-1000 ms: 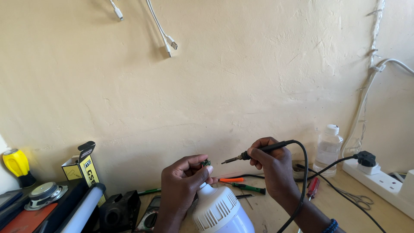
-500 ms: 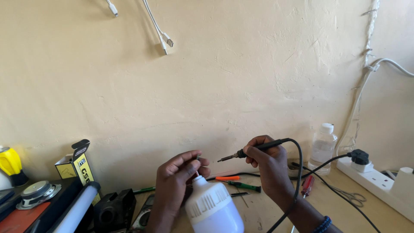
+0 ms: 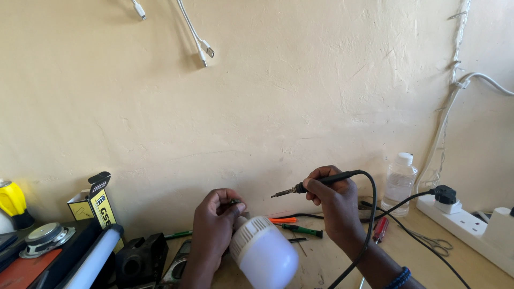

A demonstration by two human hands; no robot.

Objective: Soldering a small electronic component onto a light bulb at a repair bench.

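Observation:
My left hand grips a large white bulb by its ribbed base, the round dome pointing toward me. My fingertips pinch the small metal end of the base. My right hand holds a black soldering iron like a pen. Its metal tip points left and hangs a short way right of the bulb's base, apart from it. The iron's black cord loops down past my wrist.
Orange, green and red screwdrivers lie on the wooden bench by the wall. A clear plastic bottle, scissors and a white power strip sit right. A yellow box, white tube, speaker and black block crowd the left.
The bulb has turned in my left hand so its dome tips toward me and lower. My right hand with the iron shifted slightly; the view moved a little.

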